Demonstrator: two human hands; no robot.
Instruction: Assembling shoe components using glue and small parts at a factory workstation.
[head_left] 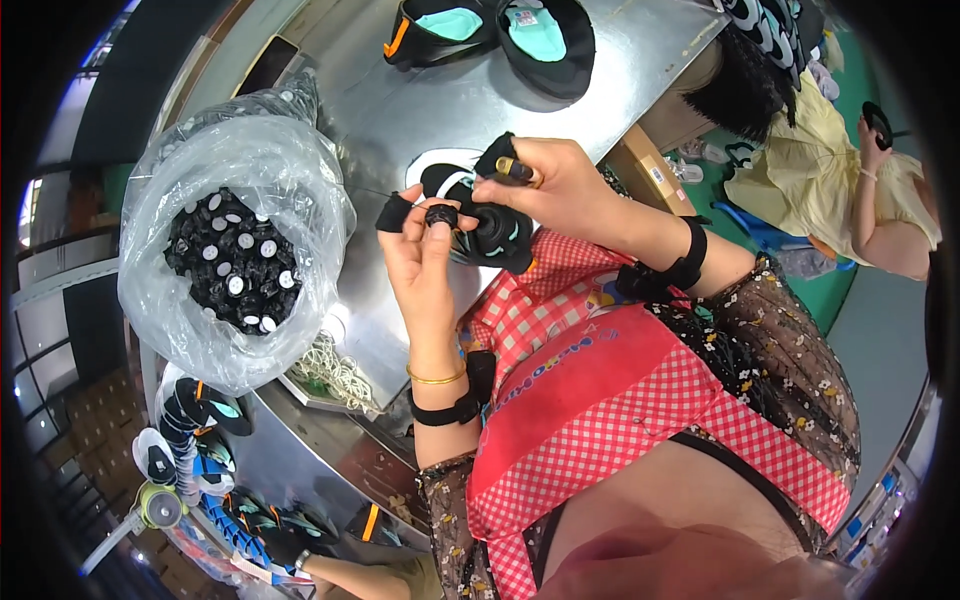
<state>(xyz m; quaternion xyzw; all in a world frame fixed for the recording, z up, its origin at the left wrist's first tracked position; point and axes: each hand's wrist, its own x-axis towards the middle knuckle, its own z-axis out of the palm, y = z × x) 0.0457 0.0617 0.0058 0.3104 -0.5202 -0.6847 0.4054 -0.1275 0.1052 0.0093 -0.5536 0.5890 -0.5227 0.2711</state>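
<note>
My left hand [425, 255] pinches a small, dark, round bundle [440, 215] between thumb and fingers. Beside it, my right hand [550, 185] has its thumb and fingers pressed together near a white strip [457, 184]; a short black cylinder with a gold-coloured band [517, 170] rests against its fingers. Dark coverings sit on some fingertips. Just under both hands is a black shoe [495, 238] with teal accents, partly hidden by them. To the left, a clear plastic bag [310, 200] stands open, full of black bundles [235, 265] with white round tags.
Two black shoes [545, 45] with teal insoles stand at the far side of the metal table [355, 110]. Pale cords [335, 372] lie in a tray near the bag. More shoes [205, 410] line the lower left, beside a co-worker's arm [350, 575]. Another person [890, 210] is at right.
</note>
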